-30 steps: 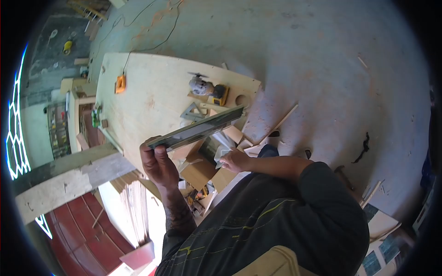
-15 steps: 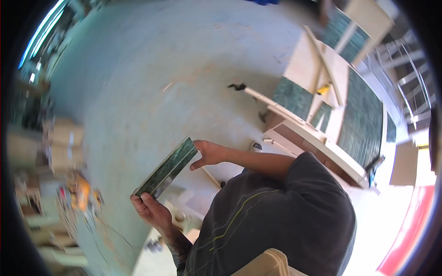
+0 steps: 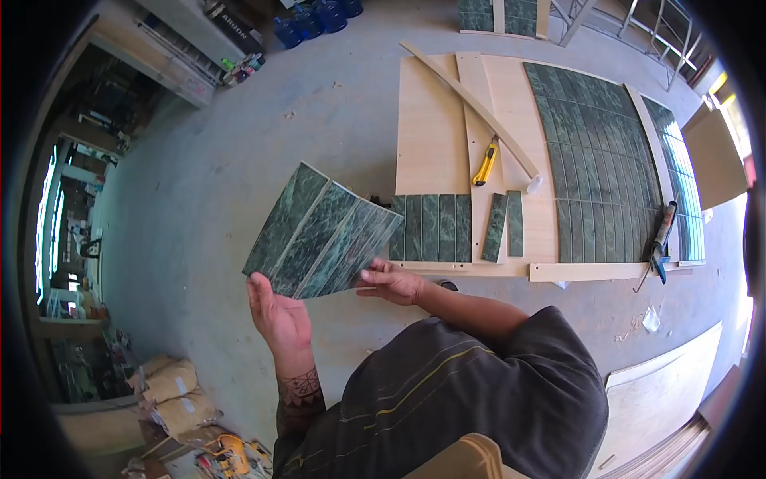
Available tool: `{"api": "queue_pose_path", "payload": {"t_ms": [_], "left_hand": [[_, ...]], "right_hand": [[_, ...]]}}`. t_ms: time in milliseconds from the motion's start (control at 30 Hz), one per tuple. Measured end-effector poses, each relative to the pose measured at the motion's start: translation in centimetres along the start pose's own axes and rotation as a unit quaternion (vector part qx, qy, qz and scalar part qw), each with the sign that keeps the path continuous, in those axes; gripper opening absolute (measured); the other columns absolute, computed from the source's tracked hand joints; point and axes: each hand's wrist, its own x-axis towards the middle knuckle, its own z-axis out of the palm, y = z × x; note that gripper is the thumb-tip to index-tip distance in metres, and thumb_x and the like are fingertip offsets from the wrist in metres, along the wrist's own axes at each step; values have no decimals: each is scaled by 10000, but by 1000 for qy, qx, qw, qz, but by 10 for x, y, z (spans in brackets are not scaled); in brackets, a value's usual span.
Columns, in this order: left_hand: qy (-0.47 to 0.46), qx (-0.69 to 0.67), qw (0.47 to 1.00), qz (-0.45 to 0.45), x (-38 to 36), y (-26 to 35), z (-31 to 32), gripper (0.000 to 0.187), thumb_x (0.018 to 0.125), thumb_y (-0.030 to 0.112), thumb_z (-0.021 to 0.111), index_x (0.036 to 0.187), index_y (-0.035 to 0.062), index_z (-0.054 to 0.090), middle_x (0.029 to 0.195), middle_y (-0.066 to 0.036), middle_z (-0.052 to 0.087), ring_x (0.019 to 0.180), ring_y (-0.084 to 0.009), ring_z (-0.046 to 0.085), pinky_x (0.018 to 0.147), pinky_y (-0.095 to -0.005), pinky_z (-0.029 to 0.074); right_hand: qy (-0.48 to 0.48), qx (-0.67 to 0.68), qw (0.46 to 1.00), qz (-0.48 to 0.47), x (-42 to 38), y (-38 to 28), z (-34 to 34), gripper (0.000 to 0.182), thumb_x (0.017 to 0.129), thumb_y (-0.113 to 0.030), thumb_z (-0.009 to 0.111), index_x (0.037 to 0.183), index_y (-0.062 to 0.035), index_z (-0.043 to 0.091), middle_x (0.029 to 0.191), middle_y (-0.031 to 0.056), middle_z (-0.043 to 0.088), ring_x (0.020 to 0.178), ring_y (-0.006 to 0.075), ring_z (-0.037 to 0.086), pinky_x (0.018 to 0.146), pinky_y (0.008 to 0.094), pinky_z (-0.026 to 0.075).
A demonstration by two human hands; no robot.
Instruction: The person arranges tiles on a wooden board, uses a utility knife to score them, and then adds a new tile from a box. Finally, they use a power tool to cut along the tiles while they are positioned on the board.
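Observation:
Between my hands is a sheet of green marble tile strips (image 3: 323,231), tilted with its veined face toward me. My left hand (image 3: 283,319) grips its lower left edge, fingers partly behind it. At the lower right edge, my right hand (image 3: 392,283) pinches the sheet with the thumb in front. Beyond my right hand, a wooden panel (image 3: 431,128) carries a short row of green tiles (image 3: 431,227) along its near edge. Two narrow tile strips (image 3: 495,227) lie beside that row, one slightly askew.
On the panel are a yellow utility knife (image 3: 484,162) and a slanting wooden batten (image 3: 479,112). A larger tiled area (image 3: 598,160) covers its right part, with a caulking gun (image 3: 661,243) at the near corner. Blue water jugs (image 3: 307,22) stand far back; paper sacks (image 3: 179,399) lie lower left.
My view has swung toward the tiled panel. The sheet, earlier seen nearly edge-on, now shows its broad face. My right hand, earlier spread at its far end, now grips the lower right edge.

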Motion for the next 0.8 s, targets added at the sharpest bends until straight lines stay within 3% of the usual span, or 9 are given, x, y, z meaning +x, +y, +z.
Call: {"api": "queue_pose_path", "payload": {"t_ms": [33,67,100,200,433,500,567,667,800], "left_hand": [[-19,-3,1000,-8,13,-10,11,303,1103,277,536,1291,40,558,1367,-122,628,1238,-258,612,1093,-476,481],[-26,-8,1000,-12,27,-22,16,301,1105,274,524,1293,39,555,1393,-132,618,1264,-272,602,1111,-490,472],[-32,-5,999,-10,38,-30,20,301,1105,274,524,1293,39,555,1393,-132,618,1264,-272,602,1111,-490,472],[-57,8,998,-22,75,-67,25,302,1110,266,508,1324,54,529,1429,-132,589,1317,-293,566,1159,-524,418],[-73,-25,981,-178,141,-208,-3,291,1097,253,539,1343,102,497,1481,-121,534,1402,-336,482,1201,-580,335],[-66,-50,963,-258,155,-254,-3,263,1091,228,551,1326,121,499,1411,-101,578,1319,-303,549,1157,-538,402],[-70,-46,949,-304,168,-298,0,235,1089,209,551,1304,132,493,1351,-84,596,1254,-279,581,1100,-505,452],[-69,-43,929,-361,186,-352,16,185,1084,170,550,1253,147,477,1234,-54,619,1136,-234,623,980,-441,530],[-59,-42,913,-402,199,-383,37,157,1080,140,546,1196,137,441,1169,-54,585,1056,-222,628,896,-408,573]], "right_hand": [[24,4,999,-28,10,-9,-14,628,985,-355,736,1495,-121,454,1486,61,533,1419,238,449,1179,538,334],[17,-3,998,-57,1,-37,-6,395,1014,-288,708,1339,-101,581,1320,19,642,1263,164,556,1109,465,423],[14,-2,998,-63,-7,-58,5,395,1014,-288,708,1339,-101,581,1320,19,642,1263,164,556,1109,465,423],[127,-46,972,-193,-15,-97,-6,226,1050,-201,650,1228,-63,634,1137,9,706,984,125,664,874,328,545],[350,-159,888,-252,-21,-182,-88,224,1034,-128,643,1215,2,629,1039,40,716,928,111,658,823,287,530],[413,-200,856,-237,-17,-209,-133,374,1003,-182,684,1283,55,610,1139,119,717,1009,177,672,878,349,528],[537,-278,768,-209,-20,-237,-141,437,972,-232,714,1281,62,618,1161,162,715,1042,245,686,902,390,521],[575,-334,737,-125,-24,-270,-187,443,978,-257,711,1321,12,629,1201,149,716,1121,239,647,928,401,497],[640,-329,679,-144,-26,-287,-186,415,968,-268,720,1285,-6,662,1147,124,731,1035,222,655,900,393,500]]}}
